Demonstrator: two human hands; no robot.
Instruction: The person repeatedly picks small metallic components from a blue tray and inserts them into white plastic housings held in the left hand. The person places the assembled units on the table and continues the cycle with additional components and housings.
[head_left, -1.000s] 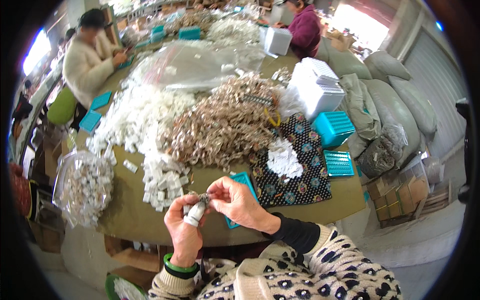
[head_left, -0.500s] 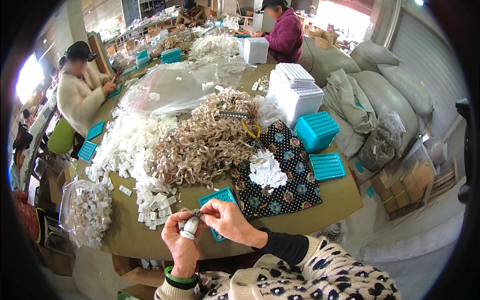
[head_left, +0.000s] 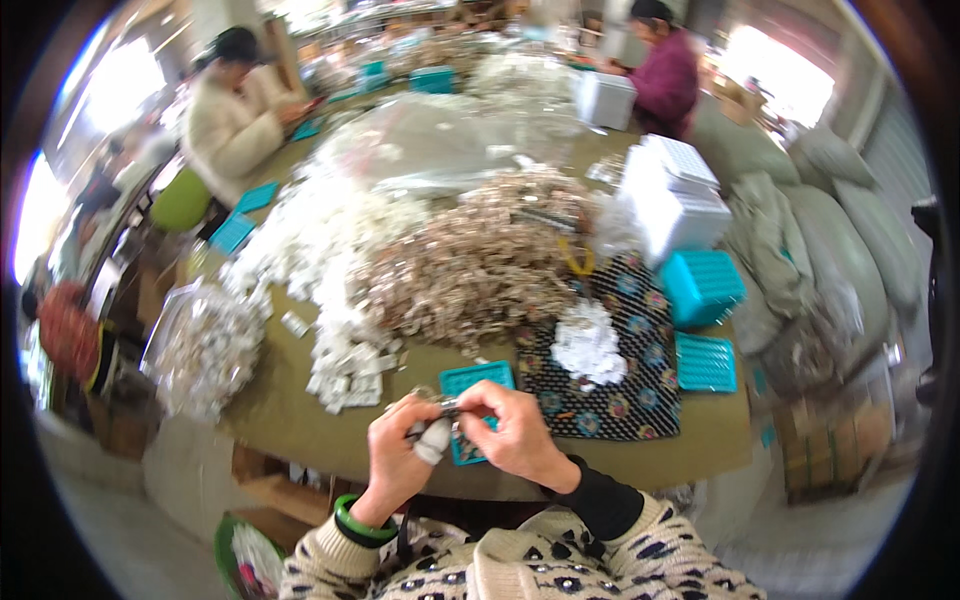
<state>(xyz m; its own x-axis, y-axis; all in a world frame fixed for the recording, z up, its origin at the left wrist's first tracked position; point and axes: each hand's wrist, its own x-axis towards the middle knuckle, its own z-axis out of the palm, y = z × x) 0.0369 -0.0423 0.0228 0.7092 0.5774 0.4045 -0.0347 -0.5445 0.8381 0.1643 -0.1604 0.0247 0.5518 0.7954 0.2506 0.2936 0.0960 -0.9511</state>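
My left hand and my right hand meet over the table's near edge. Both are closed, fingertips pinching a small brownish piece with a dark metallic part; blur hides its exact kind. A white wrapping covers one left finger, and a green bangle circles that wrist. Partly under my right hand lies a teal ridged tray. Beyond it spreads a heap of brownish, see-through small pieces. White small pieces are piled to its left.
A black patterned cloth bears a heap of white bits. Right of it stand stacked teal trays and white trays. A clear bag of small pieces sits at left. Two people work across the table; sacks fill the right.
The view has shifted and blurred, so the table sits farther right in the picture. My hands remain together on the small piece, the right fingers slightly differently placed.
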